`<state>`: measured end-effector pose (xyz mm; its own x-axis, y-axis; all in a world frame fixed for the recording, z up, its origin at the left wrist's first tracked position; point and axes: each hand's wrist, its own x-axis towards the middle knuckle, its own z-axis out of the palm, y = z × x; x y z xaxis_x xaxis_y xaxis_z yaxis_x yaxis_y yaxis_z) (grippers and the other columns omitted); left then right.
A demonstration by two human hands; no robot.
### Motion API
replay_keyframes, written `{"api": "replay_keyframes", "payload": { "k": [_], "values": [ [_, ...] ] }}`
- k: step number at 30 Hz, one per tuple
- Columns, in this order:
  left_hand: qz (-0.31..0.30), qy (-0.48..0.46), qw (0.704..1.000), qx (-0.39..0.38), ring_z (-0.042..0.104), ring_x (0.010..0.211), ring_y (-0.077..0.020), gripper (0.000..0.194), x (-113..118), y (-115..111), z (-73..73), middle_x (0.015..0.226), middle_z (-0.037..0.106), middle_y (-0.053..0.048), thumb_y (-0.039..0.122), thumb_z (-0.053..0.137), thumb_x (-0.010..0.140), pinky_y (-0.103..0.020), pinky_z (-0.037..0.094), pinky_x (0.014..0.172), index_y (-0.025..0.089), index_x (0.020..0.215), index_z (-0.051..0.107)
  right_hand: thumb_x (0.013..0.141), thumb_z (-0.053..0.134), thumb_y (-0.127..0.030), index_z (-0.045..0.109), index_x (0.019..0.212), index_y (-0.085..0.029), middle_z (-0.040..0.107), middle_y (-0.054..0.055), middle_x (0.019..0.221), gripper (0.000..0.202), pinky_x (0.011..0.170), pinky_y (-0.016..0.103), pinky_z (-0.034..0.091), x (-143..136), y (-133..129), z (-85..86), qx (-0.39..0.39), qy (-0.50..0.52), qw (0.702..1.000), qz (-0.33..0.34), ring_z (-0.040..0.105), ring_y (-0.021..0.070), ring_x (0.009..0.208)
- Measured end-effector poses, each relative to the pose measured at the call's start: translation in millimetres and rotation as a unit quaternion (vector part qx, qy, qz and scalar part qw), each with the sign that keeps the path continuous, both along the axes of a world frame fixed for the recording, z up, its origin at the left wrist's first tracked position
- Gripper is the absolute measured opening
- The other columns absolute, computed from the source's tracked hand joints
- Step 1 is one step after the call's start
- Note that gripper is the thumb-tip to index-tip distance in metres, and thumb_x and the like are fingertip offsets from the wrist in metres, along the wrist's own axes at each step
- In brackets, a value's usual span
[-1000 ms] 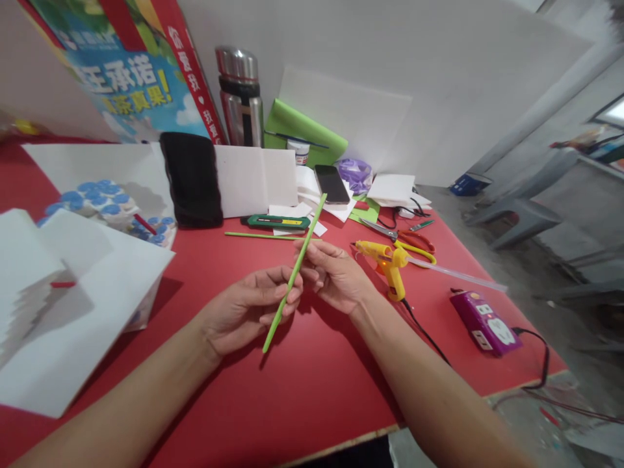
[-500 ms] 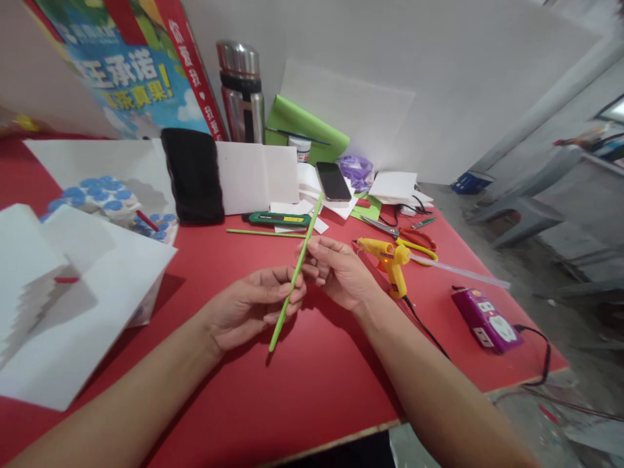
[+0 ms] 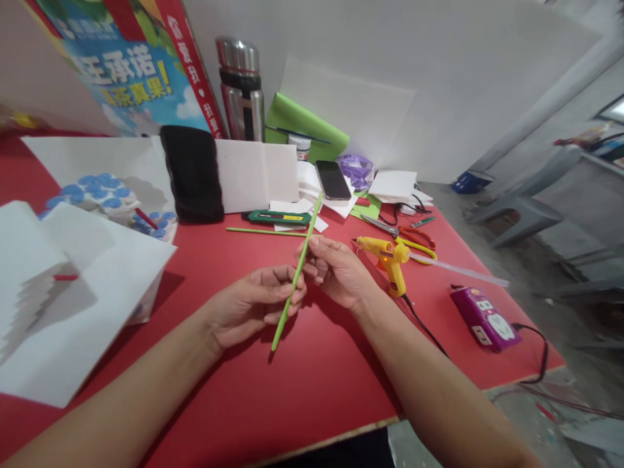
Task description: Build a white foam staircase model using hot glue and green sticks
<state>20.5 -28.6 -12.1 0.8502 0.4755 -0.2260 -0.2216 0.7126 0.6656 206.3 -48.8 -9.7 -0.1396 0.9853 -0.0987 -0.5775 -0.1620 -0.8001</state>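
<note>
A thin light-green stick point(image 3: 284, 320), perhaps rolled paper, slants across the middle of the view above the red table. My left hand point(image 3: 256, 300) pinches it around its lower middle between thumb and fingers. My right hand point(image 3: 336, 268) grips it a little higher, its fingertips partly hidden behind the stick. A second thin green stick point(image 3: 253, 231) lies flat on the table beyond my hands. Just behind that rests a green utility knife point(image 3: 277, 218). To the right of my right hand is a yellow hot glue gun point(image 3: 390, 259) with a clear glue stick in its back.
Scissors point(image 3: 419, 244) and a purple power socket block point(image 3: 486, 320) lie to the right. Along the back stand a steel flask point(image 3: 242, 91), a black phone-like object point(image 3: 192, 174) and a smartphone point(image 3: 333, 180). A white paper model point(image 3: 92, 299) fills the left.
Almost nothing differs. The view has shifted very slightly, and both hands keep the same grip on the green stick.
</note>
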Motion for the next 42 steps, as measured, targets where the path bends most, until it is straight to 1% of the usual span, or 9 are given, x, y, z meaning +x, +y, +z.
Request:
{"api": "replay_keyframes", "payload": {
  "k": [3, 8, 11, 16, 22, 27, 35, 38, 42],
  "values": [
    [0.006, -0.001, 1.000, -0.001, 0.047, 0.058, -0.0078, 0.017, -0.2, -0.1, 1.0, 0.075, 0.061, -0.005, 0.017, 0.081, 0.083, -0.016, 0.031, 0.047, 0.011, 0.099, 0.079, 0.078, 0.090, -0.044, 0.079, 0.080, -0.014, 0.061, -0.002, 0.061, 0.032, 0.044, 0.016, 0.032, 0.6, 0.4, -2.2, 0.000, 0.005, 1.000, 0.001, 0.047, 0.0057, 0.052],
    [0.014, -0.025, 1.000, 0.005, 0.052, 0.061, -0.0095, 0.023, 0.1, -0.3, 2.6, 0.077, 0.061, -0.006, 0.015, 0.079, 0.084, -0.015, 0.031, 0.045, 0.011, 0.106, 0.078, 0.079, 0.088, -0.044, 0.078, 0.082, -0.015, 0.063, -0.001, 0.061, 0.031, 0.046, 0.016, 0.036, 1.9, 0.5, -3.5, -0.005, 0.004, 1.000, 0.006, 0.052, 0.0075, 0.055],
    [0.011, -0.033, 0.999, -0.001, 0.053, 0.061, -0.0098, 0.022, 0.4, -0.4, 2.6, 0.076, 0.061, -0.005, 0.014, 0.079, 0.083, -0.015, 0.032, 0.045, 0.012, 0.105, 0.078, 0.079, 0.088, -0.045, 0.078, 0.082, -0.015, 0.062, -0.001, 0.060, 0.031, 0.047, 0.016, 0.037, 2.3, 0.5, -3.6, -0.004, 0.005, 1.000, 0.012, 0.050, 0.0077, 0.054],
    [0.007, -0.034, 0.999, -0.002, 0.053, 0.061, -0.0092, 0.022, 0.4, -0.9, 1.5, 0.076, 0.061, -0.005, 0.016, 0.081, 0.082, -0.015, 0.032, 0.046, 0.012, 0.103, 0.078, 0.081, 0.086, -0.044, 0.078, 0.084, -0.016, 0.069, 0.001, 0.068, 0.030, 0.045, 0.016, 0.036, 2.6, 0.1, -5.4, 0.006, 0.016, 1.000, 0.024, 0.047, 0.0066, 0.054],
    [0.004, -0.039, 0.999, -0.012, 0.053, 0.059, -0.0089, 0.018, 1.0, -2.0, -0.2, 0.076, 0.061, -0.005, 0.015, 0.081, 0.081, -0.016, 0.034, 0.048, 0.012, 0.099, 0.078, 0.086, 0.082, -0.046, 0.076, 0.087, -0.016, 0.064, -0.001, 0.064, 0.031, 0.045, 0.015, 0.035, 4.3, -0.5, -6.5, 0.015, 0.011, 0.999, 0.045, 0.044, 0.0069, 0.053],
    [0.010, -0.026, 1.000, -0.012, 0.052, 0.060, -0.0096, 0.028, 1.1, -3.0, 0.1, 0.076, 0.060, -0.004, 0.015, 0.081, 0.080, -0.017, 0.036, 0.050, 0.012, 0.108, 0.077, 0.084, 0.084, -0.046, 0.077, 0.087, -0.014, 0.062, 0.000, 0.064, 0.033, 0.044, 0.014, 0.034, 5.3, -0.8, -4.7, 0.008, 0.012, 0.999, 0.049, 0.045, 0.0070, 0.055],
    [-0.009, -0.030, 0.999, -0.016, 0.051, 0.060, -0.0093, 0.017, -1.0, -2.3, 0.9, 0.078, 0.060, -0.005, 0.013, 0.078, 0.082, -0.018, 0.033, 0.049, 0.013, 0.099, 0.075, 0.080, 0.087, -0.039, 0.079, 0.088, -0.016, 0.068, 0.001, 0.079, 0.026, 0.042, 0.015, 0.031, 3.9, -1.2, -1.6, 0.005, 0.021, 1.000, 0.020, 0.044, 0.0049, 0.055],
    [-0.017, -0.031, 0.999, -0.015, 0.049, 0.060, -0.0092, 0.018, -0.8, -1.8, -0.1, 0.077, 0.058, -0.004, 0.013, 0.079, 0.081, -0.017, 0.033, 0.048, 0.013, 0.098, 0.076, 0.080, 0.087, -0.039, 0.078, 0.086, -0.016, 0.066, 0.000, 0.077, 0.026, 0.041, 0.014, 0.031, 3.5, -1.4, -1.3, 0.003, 0.022, 0.999, 0.024, 0.043, 0.0045, 0.054],
    [-0.013, -0.019, 1.000, -0.008, 0.052, 0.062, -0.0104, 0.022, -0.5, -1.0, -0.6, 0.077, 0.059, -0.005, 0.015, 0.081, 0.080, -0.017, 0.033, 0.048, 0.013, 0.102, 0.077, 0.081, 0.087, -0.039, 0.078, 0.087, -0.015, 0.066, 0.000, 0.076, 0.026, 0.041, 0.014, 0.030, 3.2, -1.6, -1.0, 0.000, 0.027, 0.999, 0.025, 0.043, 0.0044, 0.054]
  ]
}}
